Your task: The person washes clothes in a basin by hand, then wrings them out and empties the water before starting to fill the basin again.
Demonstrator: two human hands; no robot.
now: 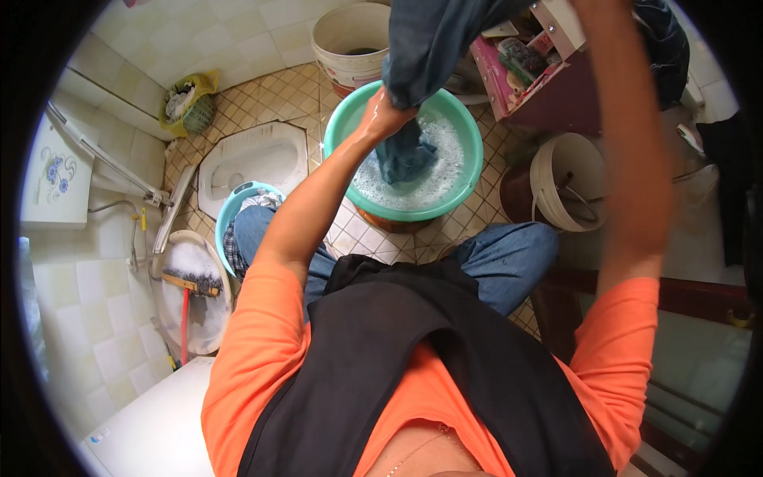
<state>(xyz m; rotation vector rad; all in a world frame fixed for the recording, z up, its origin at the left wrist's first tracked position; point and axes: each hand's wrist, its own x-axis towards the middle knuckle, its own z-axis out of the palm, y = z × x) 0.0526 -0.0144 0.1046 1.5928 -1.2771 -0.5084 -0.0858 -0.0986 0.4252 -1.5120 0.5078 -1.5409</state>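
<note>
My left hand is closed around a wet blue denim garment, above the left side of a turquoise basin. From that grip the cloth hangs down, and its lower end lies in foamy water. The upper part stretches up and to the right, past the top edge of the view. My right forearm, blurred by motion, is raised along the right side. Its hand lies beyond the top edge, so whether it holds the garment is hidden.
Behind the basin stands a white bucket; a pale bucket is at right, near a purple cabinet. Leftward are a squat toilet, a light blue basin of clothes, a yellow-green basket and a red-handled broom.
</note>
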